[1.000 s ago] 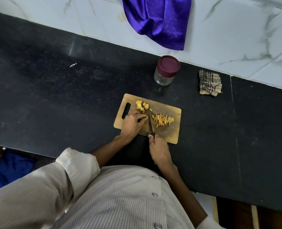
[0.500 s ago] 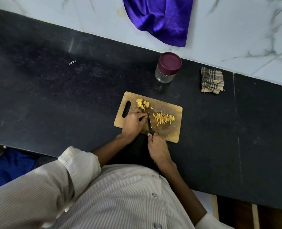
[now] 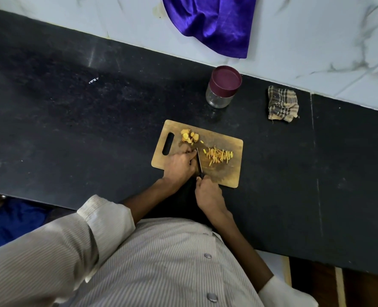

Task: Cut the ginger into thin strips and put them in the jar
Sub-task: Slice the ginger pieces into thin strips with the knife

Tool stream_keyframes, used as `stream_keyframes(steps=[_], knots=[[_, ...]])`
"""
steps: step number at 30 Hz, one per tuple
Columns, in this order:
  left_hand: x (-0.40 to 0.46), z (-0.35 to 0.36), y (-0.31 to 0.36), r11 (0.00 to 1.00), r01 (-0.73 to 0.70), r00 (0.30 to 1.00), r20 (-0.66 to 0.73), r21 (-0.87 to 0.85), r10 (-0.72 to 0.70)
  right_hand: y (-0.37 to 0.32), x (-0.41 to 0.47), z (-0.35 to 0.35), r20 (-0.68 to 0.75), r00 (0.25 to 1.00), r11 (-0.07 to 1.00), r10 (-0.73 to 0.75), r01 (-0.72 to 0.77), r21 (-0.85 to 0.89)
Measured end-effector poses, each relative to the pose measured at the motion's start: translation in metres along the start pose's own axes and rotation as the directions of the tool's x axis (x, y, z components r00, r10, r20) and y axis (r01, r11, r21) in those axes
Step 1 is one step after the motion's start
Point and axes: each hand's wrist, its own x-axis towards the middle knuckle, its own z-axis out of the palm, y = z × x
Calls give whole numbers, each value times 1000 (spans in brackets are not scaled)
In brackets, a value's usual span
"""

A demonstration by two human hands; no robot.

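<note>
Ginger strips (image 3: 218, 155) lie on the board (image 3: 232, 173); lidded jar (image 3: 222, 89) looks empty.

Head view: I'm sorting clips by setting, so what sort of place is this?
Probably a home kitchen: a dark stone counter against a marble-tiled wall, with a wooden cutting board of ginger strips and a lidded jar.

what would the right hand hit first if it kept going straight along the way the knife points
Probably the small stray ginger bit just past the knife tip. Beyond it the cutting board is bare to its far edge, then the jar. The right hand aims between the ginger chunks and ginger strips; height is unclear.
</note>
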Motion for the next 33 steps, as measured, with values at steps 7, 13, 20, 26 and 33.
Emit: stream_keyframes(steps=[7,13,20,26,33], knots=[[1,-2,0,999,41,998,45,-7,-40,15,-4,3,-22,1000,1000,0,1,9],[1,-4,-4,986,84,996,38,-145,-80,26,-2,1,31,999,977,16,-22,214],[0,-5,-6,977,77,997,22,-201,-74,34,-9,-5,114,992,879,55,-102,466],[1,-4,-9,978,66,998,13,-196,-65,47,-24,-15,373,927,703,40,-292,649],[0,-6,-8,973,65,998,-8,-219,-69,48,-23,-23,338,941,773,-24,-196,603]])
